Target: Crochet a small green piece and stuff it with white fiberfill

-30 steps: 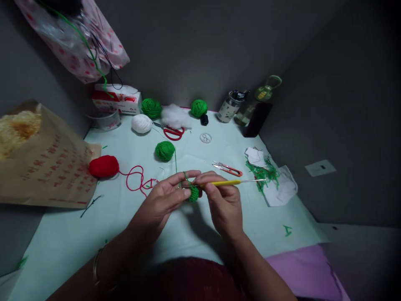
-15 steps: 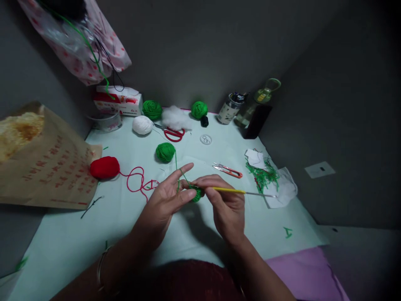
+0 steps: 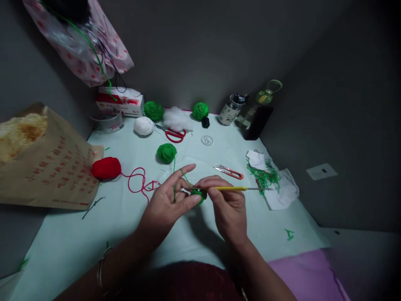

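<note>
Between thumb and fingers my left hand pinches a small green crochet piece. Its index finger is stretched out, with green yarn looped round it and running back to a green yarn ball on the table. My right hand grips a crochet hook by its yellow handle. The hook lies nearly level, its tip end over the crochet piece near my left fingers. My fingers partly hide the piece, so the exact stitch cannot be made out.
Orange thread snips lie beyond my right hand. Red scissors, a white yarn ball and stuffing sit further back. Left are a red yarn ball and a paper bag; right, green yarn scraps and a bottle.
The hook has swung to a more level angle, and its tip now reaches left past the crochet piece. My left index finger has shifted slightly. The whole view has moved a little.
</note>
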The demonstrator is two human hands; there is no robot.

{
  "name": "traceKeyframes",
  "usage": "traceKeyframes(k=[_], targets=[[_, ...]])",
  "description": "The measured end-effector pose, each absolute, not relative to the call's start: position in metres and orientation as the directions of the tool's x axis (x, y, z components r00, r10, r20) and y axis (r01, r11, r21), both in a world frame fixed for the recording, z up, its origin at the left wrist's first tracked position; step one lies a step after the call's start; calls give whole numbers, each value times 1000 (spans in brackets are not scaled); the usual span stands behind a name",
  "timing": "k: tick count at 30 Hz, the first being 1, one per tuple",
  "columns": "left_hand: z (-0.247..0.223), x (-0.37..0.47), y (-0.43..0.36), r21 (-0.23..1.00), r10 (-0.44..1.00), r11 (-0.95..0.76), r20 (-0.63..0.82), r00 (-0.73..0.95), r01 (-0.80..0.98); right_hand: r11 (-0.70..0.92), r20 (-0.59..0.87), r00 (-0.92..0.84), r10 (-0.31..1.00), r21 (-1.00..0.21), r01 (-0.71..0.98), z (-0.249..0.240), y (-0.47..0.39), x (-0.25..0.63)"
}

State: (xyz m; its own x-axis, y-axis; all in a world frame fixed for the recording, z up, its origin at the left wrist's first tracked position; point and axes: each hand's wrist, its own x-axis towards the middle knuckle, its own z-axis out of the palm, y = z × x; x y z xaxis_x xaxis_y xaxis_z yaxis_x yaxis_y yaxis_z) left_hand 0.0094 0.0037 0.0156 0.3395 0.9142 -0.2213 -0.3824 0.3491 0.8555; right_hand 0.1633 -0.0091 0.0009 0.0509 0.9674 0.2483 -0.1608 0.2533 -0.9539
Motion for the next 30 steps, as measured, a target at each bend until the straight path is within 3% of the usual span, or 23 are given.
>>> traceKeyframes(k=[7, 15, 22, 26, 30], targets=[[13, -1, 6, 860, 907, 359, -232, 350, -362, 114, 96, 63, 993, -890, -442, 10, -2, 167], [13, -1, 6, 863, 891, 360, -205, 404, -354, 168, 172, 5, 985, -957, -238, 6, -6, 167], [8, -5, 8, 888, 910, 318, -187, 369, -333, 92, 81, 45, 996, -910, -404, 9, -1, 167], [11, -4, 8, 895, 922, 311, -203, 328, -319, 175, 169, 47, 985, -949, -263, 10, -7, 169], [15, 0, 5, 923, 950, 266, -203, 235, -278, 363, 367, 50, 929, -929, 70, 14, -18, 168]])
